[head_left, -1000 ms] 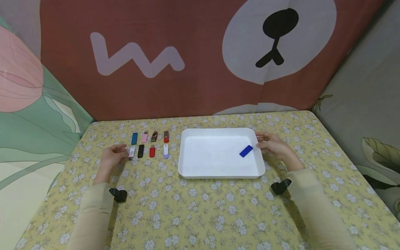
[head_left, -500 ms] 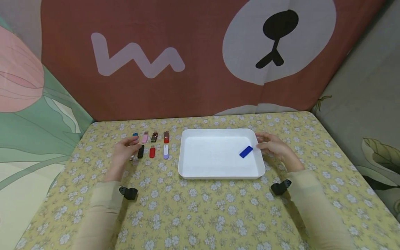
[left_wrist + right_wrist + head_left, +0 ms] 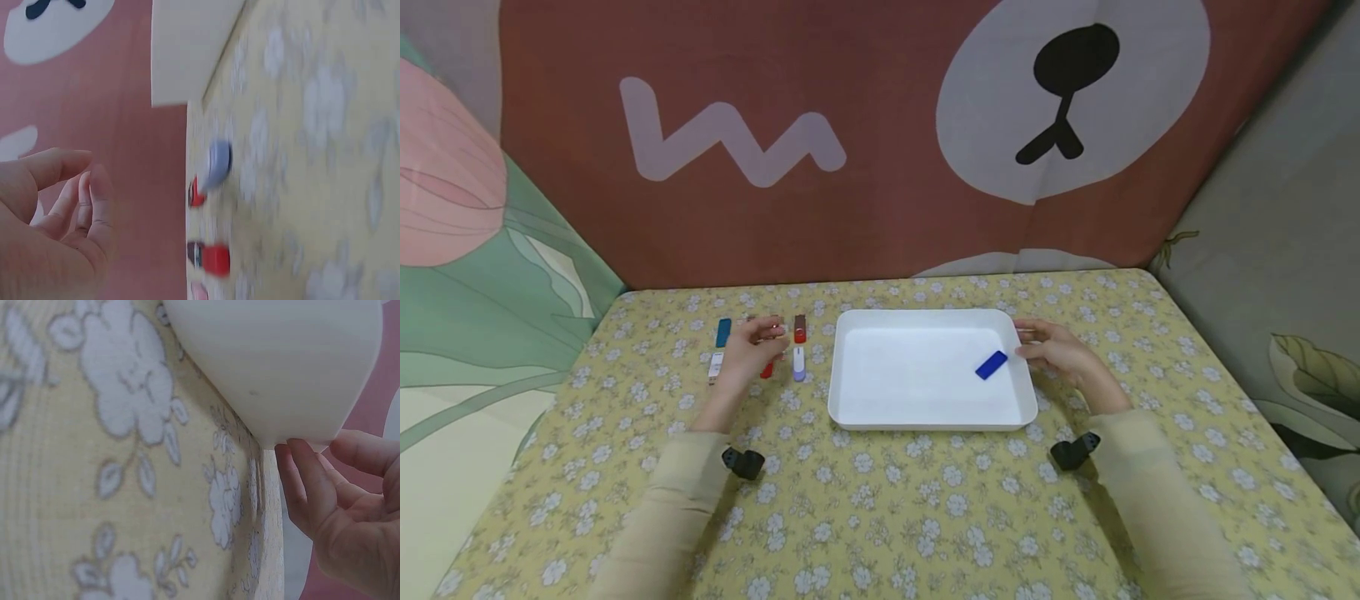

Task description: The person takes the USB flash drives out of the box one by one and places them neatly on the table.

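Observation:
My left hand (image 3: 752, 350) hovers above the rows of USB sticks, fingers loosely bent and nothing visible between them. In the left wrist view its thumb and index tips come close together. Near it lie a white-and-lilac USB stick (image 3: 799, 367), a brown-and-red one (image 3: 800, 328) and a red one (image 3: 215, 259). The hand covers others, including the black stick. My right hand (image 3: 1056, 348) holds the right side of a white tray (image 3: 925, 419), fingers against the outer wall and thumb at the rim. Inside the tray rests a dark blue stick (image 3: 992, 365).
A blue-teal USB stick (image 3: 723, 332) and a white one (image 3: 716, 367) lie left of my left hand. A flowered yellow cloth (image 3: 880, 517) covers the table. Behind it hangs a brownish-red printed curtain (image 3: 880, 225).
My left hand has moved rightward across the USB sticks, uncovering the white and blue-teal ones at the left. My right hand, the tray and the dark blue stick have stayed put.

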Available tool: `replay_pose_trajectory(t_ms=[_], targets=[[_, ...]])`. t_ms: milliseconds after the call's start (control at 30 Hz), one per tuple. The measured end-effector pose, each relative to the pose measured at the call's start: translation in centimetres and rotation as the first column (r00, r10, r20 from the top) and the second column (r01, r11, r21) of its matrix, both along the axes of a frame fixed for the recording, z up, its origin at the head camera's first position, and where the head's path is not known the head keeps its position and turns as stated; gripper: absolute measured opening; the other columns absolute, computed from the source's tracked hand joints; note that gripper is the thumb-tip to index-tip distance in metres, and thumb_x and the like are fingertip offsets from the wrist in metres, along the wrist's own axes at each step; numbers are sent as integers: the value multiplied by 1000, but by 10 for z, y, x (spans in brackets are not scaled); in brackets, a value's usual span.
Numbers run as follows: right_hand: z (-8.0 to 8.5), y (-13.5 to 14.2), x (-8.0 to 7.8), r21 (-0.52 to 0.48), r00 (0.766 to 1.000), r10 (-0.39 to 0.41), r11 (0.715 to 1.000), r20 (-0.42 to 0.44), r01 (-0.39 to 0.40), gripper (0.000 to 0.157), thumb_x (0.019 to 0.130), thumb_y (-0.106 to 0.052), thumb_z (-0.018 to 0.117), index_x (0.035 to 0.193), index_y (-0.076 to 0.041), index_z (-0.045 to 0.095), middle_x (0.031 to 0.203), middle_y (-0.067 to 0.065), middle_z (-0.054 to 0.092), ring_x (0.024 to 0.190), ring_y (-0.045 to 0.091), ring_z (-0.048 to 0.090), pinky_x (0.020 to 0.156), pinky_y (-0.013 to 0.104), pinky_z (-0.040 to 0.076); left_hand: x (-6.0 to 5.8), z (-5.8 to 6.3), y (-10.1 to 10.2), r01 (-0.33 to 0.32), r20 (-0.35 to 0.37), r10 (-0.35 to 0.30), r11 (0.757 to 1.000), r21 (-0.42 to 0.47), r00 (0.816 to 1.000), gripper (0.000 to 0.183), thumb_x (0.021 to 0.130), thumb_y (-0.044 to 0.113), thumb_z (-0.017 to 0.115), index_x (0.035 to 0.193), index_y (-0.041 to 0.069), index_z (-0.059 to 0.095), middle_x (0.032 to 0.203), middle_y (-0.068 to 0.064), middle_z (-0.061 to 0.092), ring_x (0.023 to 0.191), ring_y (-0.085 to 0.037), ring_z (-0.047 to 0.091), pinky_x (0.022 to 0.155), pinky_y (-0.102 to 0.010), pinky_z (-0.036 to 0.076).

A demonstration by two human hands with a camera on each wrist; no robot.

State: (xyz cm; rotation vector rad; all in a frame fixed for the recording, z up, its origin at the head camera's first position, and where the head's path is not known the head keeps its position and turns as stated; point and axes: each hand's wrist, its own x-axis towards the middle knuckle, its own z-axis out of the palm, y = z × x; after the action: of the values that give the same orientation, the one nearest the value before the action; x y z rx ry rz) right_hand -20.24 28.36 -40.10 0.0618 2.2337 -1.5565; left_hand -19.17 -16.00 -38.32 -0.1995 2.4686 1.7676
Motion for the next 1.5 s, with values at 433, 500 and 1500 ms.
replay_pose_trajectory(t_ms=[433, 500, 1500], targets=[[0, -1, 1, -11, 1000, -3, 1000, -4, 3, 66, 96, -7, 52, 152, -2, 17, 149, 29, 29, 89, -1, 58, 76, 14, 53, 4, -3, 53, 136, -31, -135, 990, 34, 990, 43, 94, 8, 57, 136, 2, 49, 127, -22, 55, 108, -28, 60, 94, -42, 54], [0, -1, 1, -7, 1000, -3, 1000, -4, 3, 66, 96, -7, 52, 152, -2, 17, 149, 29, 29, 89, -1, 58, 75, 14, 53, 4, -4, 61, 163, -27, -162, 986, 33, 986, 44, 94, 7, 58, 136, 2, 50, 127, -23, 56, 114, -33, 59, 94, -41, 55], [-2, 0, -2, 18, 1000, -4, 1000, 5, 4, 67, 97, -8, 51, 152, -2, 15, 148, 29, 29, 91, 2, 55, 76, 15, 52, 3, -20, 160, 343, 6, -344, 936, 76, 939, 41, 88, 6, 66, 128, 4, 58, 118, -18, 64, 105, -29, 64, 77, -27, 57]])
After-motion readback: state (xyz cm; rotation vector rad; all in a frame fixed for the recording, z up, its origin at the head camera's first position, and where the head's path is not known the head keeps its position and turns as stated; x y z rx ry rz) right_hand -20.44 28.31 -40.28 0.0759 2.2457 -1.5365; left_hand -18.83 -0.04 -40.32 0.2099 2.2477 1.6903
